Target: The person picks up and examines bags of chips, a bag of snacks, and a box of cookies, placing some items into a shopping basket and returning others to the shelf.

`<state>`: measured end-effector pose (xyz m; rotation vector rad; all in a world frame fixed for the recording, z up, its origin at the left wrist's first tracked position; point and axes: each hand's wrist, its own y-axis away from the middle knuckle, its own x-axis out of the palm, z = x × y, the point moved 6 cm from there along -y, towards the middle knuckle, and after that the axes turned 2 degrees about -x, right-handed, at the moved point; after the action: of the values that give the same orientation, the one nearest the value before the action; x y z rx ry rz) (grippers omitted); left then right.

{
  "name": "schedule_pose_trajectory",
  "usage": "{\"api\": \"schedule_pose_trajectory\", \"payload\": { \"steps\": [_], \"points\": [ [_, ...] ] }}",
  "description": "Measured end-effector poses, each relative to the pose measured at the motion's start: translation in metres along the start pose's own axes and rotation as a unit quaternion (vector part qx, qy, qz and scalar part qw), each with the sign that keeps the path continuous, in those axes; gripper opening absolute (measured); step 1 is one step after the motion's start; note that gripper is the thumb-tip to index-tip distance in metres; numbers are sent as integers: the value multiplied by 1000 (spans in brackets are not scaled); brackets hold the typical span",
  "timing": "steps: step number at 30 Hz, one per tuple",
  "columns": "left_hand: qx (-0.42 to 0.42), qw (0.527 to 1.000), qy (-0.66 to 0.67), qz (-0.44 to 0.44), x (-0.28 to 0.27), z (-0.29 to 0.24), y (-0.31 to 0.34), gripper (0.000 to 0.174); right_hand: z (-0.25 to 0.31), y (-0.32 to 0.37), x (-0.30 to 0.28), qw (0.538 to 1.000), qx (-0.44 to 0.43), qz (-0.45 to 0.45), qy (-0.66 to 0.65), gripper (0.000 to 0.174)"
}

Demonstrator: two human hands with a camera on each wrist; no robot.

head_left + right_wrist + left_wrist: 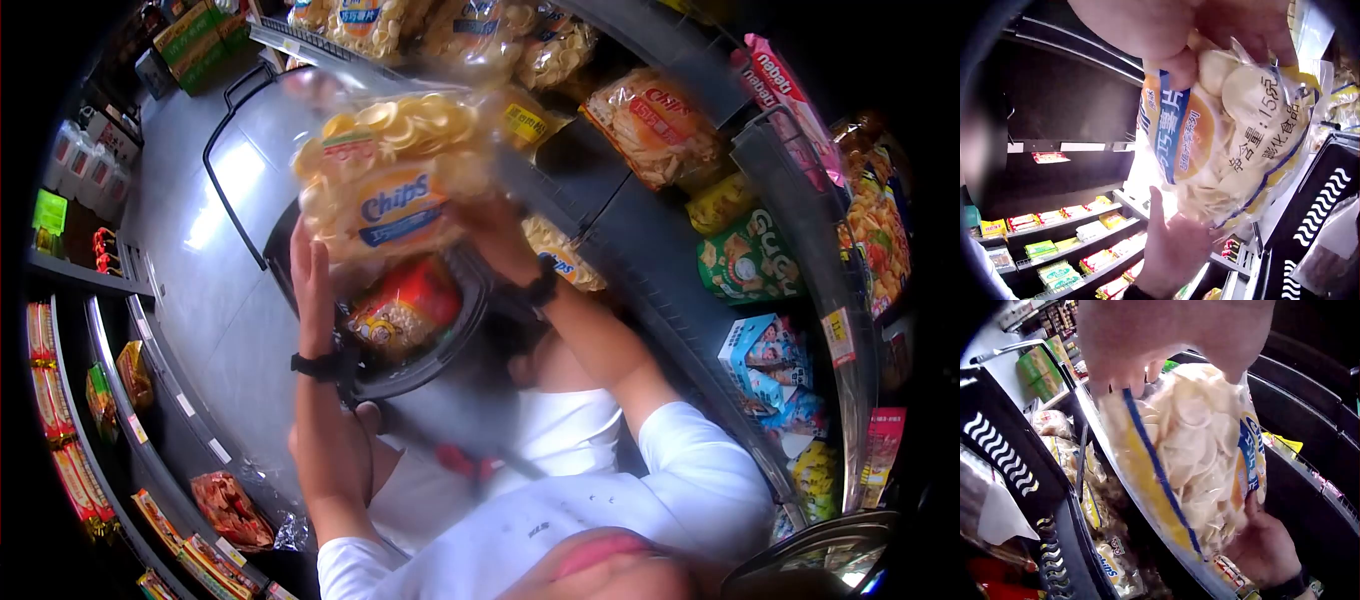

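Note:
A clear bag of round chips [385,180], with a blue and yellow "Chips" label, is held up over a black shopping basket [420,380]. My left hand [312,275] grips its left side. At its lower right, my right hand [490,238] holds the other side, fingers and thumb against the plastic. In the left wrist view the chip bag [1191,450] is between both hands, close over the basket rim. Black printed text covers part of the bag [1235,131] in the right wrist view. Inside the basket lies a red snack bag [410,300].
More chip bags [470,35] sit on the shelf ahead. On the right shelf are a pink wafer pack [790,95] and a green snack bag [748,258]. Shelves of packaged snacks [85,480] line the left, beyond the grey floor [190,260]. The basket's raised handle [222,180] stands left.

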<state>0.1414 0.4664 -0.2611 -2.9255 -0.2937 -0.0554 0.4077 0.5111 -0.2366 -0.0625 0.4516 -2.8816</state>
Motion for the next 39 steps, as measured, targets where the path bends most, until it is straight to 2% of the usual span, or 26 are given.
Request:
{"api": "schedule_pose_trajectory", "payload": {
  "steps": [2,4,6,7,8,9,11,13,15,17,19,22,25,30,31,33,35,36,39],
  "points": [
    [-37,999,-11,-17,-3,7,-6,82,12,-4,-22,997,29,-34,68,45],
    [-50,999,8,-19,-8,18,-15,78,33,-12,-36,996,-42,-74,-9,42],
    [-60,998,24,-15,-8,19,-17,75,17,-13,-73,991,-42,-127,-25,38],
    [-49,998,26,-13,-8,19,-18,71,-8,-14,-100,987,-11,-159,-2,35],
    [-46,999,25,-15,-9,21,-19,68,15,-11,-103,972,-3,-233,-19,18],
    [-42,999,26,-18,-10,21,-20,66,37,-7,-106,963,13,-268,-31,18],
    [-34,998,39,-22,-14,17,-19,59,43,-1,-132,960,18,-272,-61,20],
    [-23,999,24,-29,-19,10,-16,55,55,7,-156,957,16,-287,-28,26],
    [5,998,34,-48,-28,12,-16,54,71,12,-171,958,-31,-285,-21,32],
    [7,998,1,-65,-36,2,-10,53,62,18,-210,947,-16,-320,26,35],
    [35,995,-21,-94,-45,-4,-8,44,70,19,-224,946,-13,-321,27,43],
    [40,989,-73,-122,-58,-19,1,36,62,21,-250,942,69,-326,43,49],
    [50,987,-71,-136,-71,-23,6,35,54,19,-260,945,70,-316,50,49],
    [66,981,-74,-165,-90,-34,14,36,44,22,-268,947,167,-260,90,45],
    [64,979,-90,-172,-93,-41,18,37,44,27,-267,941,194,-264,87,34],
    [63,979,-77,-177,-101,-43,21,37,41,32,-272,937,241,-236,91,35],
    [46,976,-100,-188,-108,-43,23,39,47,35,-269,942,245,-194,119,36],
    [42,978,-87,-185,-110,-42,24,40,45,36,-273,935,249,-200,153,37],
    [40,980,-70,-184,-118,-39,25,42,37,38,-285,948,223,-200,108,34]
  ]
}}
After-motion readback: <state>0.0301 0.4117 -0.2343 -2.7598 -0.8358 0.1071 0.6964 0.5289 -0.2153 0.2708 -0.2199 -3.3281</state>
